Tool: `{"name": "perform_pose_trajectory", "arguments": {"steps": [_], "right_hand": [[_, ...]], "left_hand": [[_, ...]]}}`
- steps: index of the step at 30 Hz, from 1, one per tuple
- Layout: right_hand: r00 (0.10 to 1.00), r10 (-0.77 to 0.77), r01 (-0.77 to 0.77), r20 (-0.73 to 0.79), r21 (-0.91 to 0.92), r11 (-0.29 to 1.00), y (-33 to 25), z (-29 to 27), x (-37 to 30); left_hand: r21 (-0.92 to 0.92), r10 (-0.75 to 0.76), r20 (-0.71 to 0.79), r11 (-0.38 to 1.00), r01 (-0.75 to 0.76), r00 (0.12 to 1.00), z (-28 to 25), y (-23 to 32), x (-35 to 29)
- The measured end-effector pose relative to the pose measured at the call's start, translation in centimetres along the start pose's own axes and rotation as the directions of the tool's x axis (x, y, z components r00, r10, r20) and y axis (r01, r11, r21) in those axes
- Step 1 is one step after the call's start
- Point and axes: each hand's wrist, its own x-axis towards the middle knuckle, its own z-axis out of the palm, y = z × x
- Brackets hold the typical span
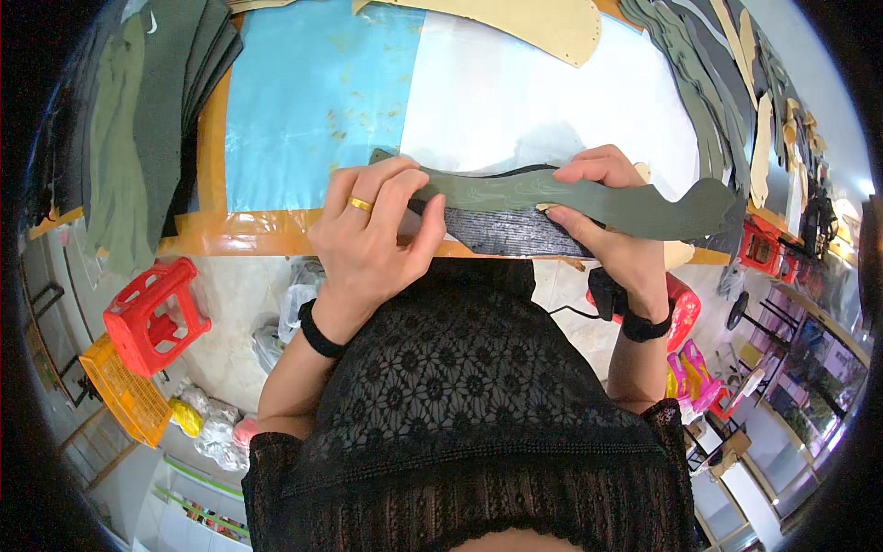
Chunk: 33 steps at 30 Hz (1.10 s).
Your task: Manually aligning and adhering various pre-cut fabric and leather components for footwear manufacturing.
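A long, wavy-edged green strip (506,191) stretches between my hands, with faint pale curved lines on its face. My left hand (377,221), a gold ring on one finger, is closed on the strip's left end. Pinched between thumb and fingers of my right hand (612,216) is the strip's right part, and its curved tip reaches out past that hand. Beneath the strip, at the table's near edge, lies a black ribbed piece (520,232). A dark edge shows just behind the strip.
The table carries a blue sheet (322,101), a white sheet (552,101) and a cream template (524,26). Layered dark panels (200,83) stand at left, with green strips (694,101) at right. Below are a red stool (158,313) and a yellow crate (124,391).
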Motion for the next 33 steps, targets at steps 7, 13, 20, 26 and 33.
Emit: {"name": "perform_pose_trajectory", "arguments": {"steps": [7,13,20,26,33], "right_hand": [[0.999,0.038,-0.040,-0.025,-0.070,0.997,-0.58,0.34,0.09],[0.999,0.053,-0.052,0.008,-0.082,0.995,-0.43,0.22,0.33],[0.996,0.091,-0.091,-0.006,-0.114,0.989,-0.28,0.36,0.49],[0.997,0.077,-0.078,-0.010,-0.139,0.987,-0.13,0.55,0.75],[0.997,0.081,-0.079,0.006,-0.163,0.983,-0.11,0.35,0.74]], "left_hand": [[0.001,0.003,-0.002,1.000,-0.003,1.000,-0.05,-0.22,-0.14],[-0.003,-0.005,0.011,1.000,0.005,1.000,-0.09,-0.27,-0.06],[0.009,-0.006,0.017,1.000,0.006,1.000,0.02,-0.25,-0.10],[0.012,-0.005,0.015,1.000,0.004,1.000,-0.07,-0.31,-0.15],[-0.030,-0.028,0.057,0.999,0.030,0.998,-0.29,0.21,-0.14]]}}
